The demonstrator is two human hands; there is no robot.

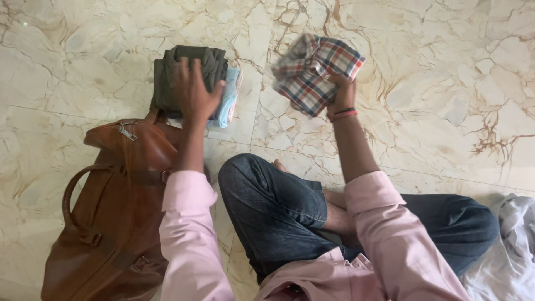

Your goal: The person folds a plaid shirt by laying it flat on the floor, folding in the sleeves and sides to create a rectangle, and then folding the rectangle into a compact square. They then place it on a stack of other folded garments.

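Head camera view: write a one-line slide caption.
Left hand rests on folded dark garment; right hand holds folded plaid shirt beside brown leather bag.

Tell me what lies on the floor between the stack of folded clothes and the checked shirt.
In the head view, nothing: only bare marble floor separates the folded stack under the left hand from the checked shirt held by the right hand.

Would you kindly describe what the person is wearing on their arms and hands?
Both arms are in pale pink long sleeves, pushed up so the forearms are bare. The right wrist carries a black band and a red band. The left hand and right hand are bare, with no gloves; no rings can be made out.
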